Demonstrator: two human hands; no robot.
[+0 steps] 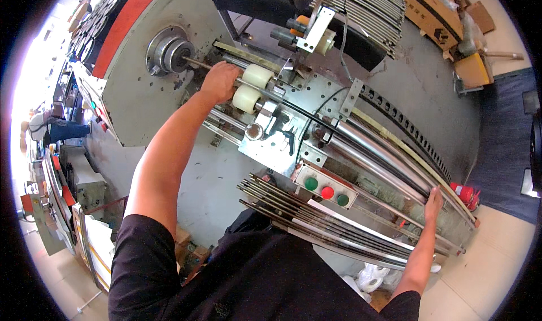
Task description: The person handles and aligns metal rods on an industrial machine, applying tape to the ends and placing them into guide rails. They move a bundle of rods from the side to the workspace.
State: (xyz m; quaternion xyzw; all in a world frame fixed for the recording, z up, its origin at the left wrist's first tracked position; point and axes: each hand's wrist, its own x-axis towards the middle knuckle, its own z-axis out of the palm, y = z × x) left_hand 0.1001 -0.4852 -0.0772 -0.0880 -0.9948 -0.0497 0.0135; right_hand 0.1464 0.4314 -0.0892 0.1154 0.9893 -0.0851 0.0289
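My left hand is closed round a long thin metal rod, just left of two white rollers. The rod's left end reaches into the round chuck on the grey machine housing. Rightward it passes by the rollers and over the metal carriage plate, running on as a dark line between the shiny guide bars. At the right end of these bars my right hand closes about the rod's far part; its fingertips are partly hidden.
Several loose rods lie in front of me, below a control box with green and red buttons. A cable chain runs behind the bars. A red fire extinguisher stands at the right, and cardboard boxes at the back right.
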